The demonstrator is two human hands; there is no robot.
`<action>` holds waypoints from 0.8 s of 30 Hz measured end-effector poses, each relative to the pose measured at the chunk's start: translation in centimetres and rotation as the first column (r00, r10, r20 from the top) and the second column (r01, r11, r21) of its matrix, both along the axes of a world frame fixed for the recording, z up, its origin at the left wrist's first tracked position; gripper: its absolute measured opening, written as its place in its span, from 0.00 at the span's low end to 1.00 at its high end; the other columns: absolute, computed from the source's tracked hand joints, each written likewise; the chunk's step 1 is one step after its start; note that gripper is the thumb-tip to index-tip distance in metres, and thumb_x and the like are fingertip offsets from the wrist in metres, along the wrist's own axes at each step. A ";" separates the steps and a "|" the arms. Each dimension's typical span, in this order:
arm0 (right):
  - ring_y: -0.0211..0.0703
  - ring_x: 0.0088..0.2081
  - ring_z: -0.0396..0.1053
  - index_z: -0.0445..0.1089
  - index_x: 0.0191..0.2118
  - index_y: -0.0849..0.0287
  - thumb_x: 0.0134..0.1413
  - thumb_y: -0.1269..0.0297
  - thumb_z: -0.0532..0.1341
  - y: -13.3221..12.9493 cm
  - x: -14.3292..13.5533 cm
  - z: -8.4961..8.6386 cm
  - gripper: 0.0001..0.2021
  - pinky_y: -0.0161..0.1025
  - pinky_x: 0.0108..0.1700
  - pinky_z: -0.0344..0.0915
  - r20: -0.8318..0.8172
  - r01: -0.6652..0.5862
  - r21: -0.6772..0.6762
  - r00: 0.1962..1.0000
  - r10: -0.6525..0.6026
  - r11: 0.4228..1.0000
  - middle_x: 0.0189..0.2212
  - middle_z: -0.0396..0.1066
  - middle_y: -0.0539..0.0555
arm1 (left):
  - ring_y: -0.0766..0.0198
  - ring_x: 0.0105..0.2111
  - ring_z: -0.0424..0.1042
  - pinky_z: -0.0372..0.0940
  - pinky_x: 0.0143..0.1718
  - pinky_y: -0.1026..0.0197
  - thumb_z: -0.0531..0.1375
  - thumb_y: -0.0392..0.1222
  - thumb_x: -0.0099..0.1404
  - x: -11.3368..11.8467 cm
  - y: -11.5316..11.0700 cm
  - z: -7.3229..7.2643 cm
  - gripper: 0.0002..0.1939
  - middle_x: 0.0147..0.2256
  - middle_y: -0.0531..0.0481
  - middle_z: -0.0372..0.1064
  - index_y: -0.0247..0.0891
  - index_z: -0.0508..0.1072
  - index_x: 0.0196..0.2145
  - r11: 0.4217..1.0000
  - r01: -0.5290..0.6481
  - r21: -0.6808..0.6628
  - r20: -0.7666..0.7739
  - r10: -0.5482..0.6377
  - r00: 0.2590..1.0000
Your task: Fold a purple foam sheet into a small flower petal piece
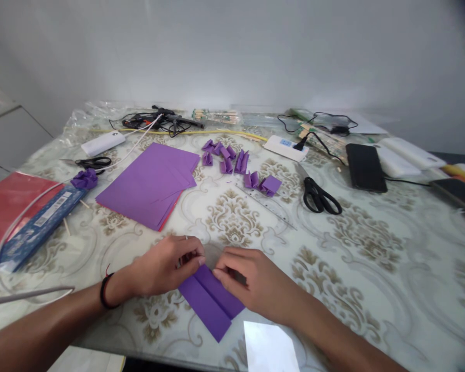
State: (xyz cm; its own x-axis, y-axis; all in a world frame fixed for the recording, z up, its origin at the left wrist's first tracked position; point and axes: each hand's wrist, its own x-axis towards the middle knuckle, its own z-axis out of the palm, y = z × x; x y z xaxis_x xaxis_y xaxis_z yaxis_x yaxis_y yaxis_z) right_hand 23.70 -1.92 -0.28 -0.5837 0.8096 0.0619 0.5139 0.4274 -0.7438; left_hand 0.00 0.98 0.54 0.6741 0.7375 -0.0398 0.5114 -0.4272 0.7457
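Note:
A folded sheet of purple paper [208, 309] lies slanted near the table's front edge, with two long flaps meeting along a middle crease. My left hand [170, 266] pinches its far left corner between thumb and fingers. On the far right edge, the curled fingers of my right hand [248, 276] press and grip the same paper; its fingertips partly cover the fold. Beyond my hands lie several small folded purple paper pieces [242, 161] in a loose group. A stack of purple sheets [147, 181] sits to the left, with a red edge showing underneath.
Black-handled scissors [321, 199] and a clear ruler [269, 209] lie right of centre. A white power strip [285, 148], a black phone [366, 168] and cables are farther back. At left are a red paper pack [19, 199], crumpled purple paper [84, 179] and more scissors [93, 163].

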 end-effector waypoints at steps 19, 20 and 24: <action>0.39 0.29 0.67 0.70 0.31 0.59 0.67 0.72 0.61 -0.2 0.0 -0.1 0.11 0.37 0.34 0.60 -0.011 0.000 -0.014 1.000 0.000 1.000 0.27 0.67 0.48 | 0.66 0.29 0.67 0.59 0.33 0.64 0.56 0.37 0.74 0.0 0.0 -0.2 0.09 0.30 0.53 0.69 0.37 0.72 0.35 1.000 -0.007 -0.017 0.024 0.007 1.000; 0.39 0.29 0.67 0.70 0.31 0.59 0.67 0.71 0.61 -0.2 0.0 -0.1 0.11 0.37 0.34 0.60 -0.012 -0.001 -0.012 1.000 0.000 1.000 0.27 0.68 0.48 | 0.66 0.29 0.67 0.59 0.33 0.64 0.56 0.37 0.74 0.0 0.0 -0.2 0.09 0.30 0.53 0.70 0.37 0.72 0.35 1.000 -0.006 -0.011 0.024 0.006 1.000; 0.39 0.29 0.67 0.70 0.31 0.59 0.67 0.71 0.61 -0.1 0.0 -0.2 0.11 0.37 0.34 0.60 -0.010 -0.003 -0.013 1.000 0.002 1.000 0.27 0.68 0.48 | 0.66 0.29 0.67 0.59 0.33 0.64 0.56 0.37 0.74 -0.1 0.0 -0.3 0.09 0.29 0.53 0.70 0.37 0.72 0.35 1.000 0.002 0.002 0.030 -0.002 1.000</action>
State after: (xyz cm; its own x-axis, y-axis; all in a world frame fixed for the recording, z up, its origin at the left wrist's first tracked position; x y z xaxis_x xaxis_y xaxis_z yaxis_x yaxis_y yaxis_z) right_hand 23.66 -1.97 -0.51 -0.5851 0.8089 0.0570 0.5054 0.4187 -0.7545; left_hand -0.07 1.01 0.23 0.6762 0.7365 -0.0175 0.4878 -0.4298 0.7598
